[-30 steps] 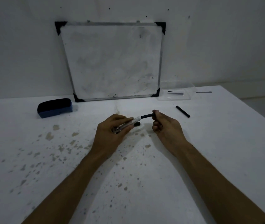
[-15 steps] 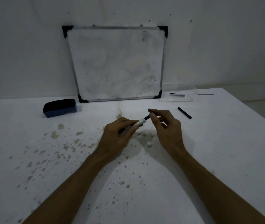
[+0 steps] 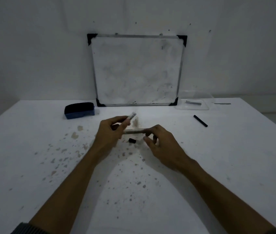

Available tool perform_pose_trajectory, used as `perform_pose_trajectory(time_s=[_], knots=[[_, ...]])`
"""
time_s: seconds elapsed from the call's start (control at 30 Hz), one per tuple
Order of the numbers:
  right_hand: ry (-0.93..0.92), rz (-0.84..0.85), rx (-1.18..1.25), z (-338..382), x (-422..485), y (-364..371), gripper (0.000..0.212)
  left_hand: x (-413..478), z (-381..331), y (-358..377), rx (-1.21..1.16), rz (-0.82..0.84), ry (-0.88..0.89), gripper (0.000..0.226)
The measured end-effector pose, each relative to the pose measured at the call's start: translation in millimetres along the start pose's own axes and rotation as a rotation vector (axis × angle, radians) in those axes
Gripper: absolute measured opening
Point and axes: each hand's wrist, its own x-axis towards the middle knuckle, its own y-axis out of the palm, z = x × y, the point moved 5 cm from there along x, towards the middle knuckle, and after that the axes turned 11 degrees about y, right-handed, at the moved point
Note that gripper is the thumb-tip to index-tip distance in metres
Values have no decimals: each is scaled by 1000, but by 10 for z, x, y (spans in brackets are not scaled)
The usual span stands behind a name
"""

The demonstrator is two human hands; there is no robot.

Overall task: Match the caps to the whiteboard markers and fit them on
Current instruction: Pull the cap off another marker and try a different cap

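Note:
My left hand (image 3: 112, 132) is closed around a whiteboard marker (image 3: 132, 114) whose pale end sticks up and to the right past my fingers. A second grey marker (image 3: 133, 131) lies level between both hands; my right hand (image 3: 159, 142) pinches its right end with thumb and forefinger, and its left end reaches my left hand. Just below it, a short black cap (image 3: 132, 141) rests on the table. Further right on the table lies a long black cap (image 3: 200, 121), apart from both hands.
A whiteboard (image 3: 137, 70) leans on the wall at the back. A blue eraser (image 3: 79, 110) sits at the back left. At the back right stands a clear plastic box (image 3: 192, 106) with a dark piece inside. The white table (image 3: 49, 166) is speckled with stains.
My right hand has let the black piece go from the marker tip and now grips a second marker level between the hands. My left hand has tilted its marker upward. A short cap now lies on the table.

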Motion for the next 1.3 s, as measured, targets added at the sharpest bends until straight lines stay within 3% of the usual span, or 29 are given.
perform_pose_trajectory(time_s=[0.17, 0.33, 0.5, 0.67, 0.77, 0.97, 1.3], knots=[[80, 1, -127, 236, 96, 342, 43, -17, 188, -339, -21, -187, -92, 9], [129, -23, -172, 335, 128, 515, 24, -3, 167, -265, -7, -162, -58, 16], [144, -57, 115, 218, 262, 53, 25, -8, 26, 90, -49, -111, -32, 19], [306, -137, 802, -252, 151, -284, 21, -210, 72, 584, -106, 139, -121, 21], [456, -64, 1126, -453, 123, -299, 26, -264, 45, 687, -19, 277, -95, 33], [545, 196, 1256, -467, 205, -134, 31, -241, 116, 672, 11, 282, -83, 31], [558, 154, 1197, -540, 212, -143, 24, -184, 147, 618, -37, 260, -95, 22]])
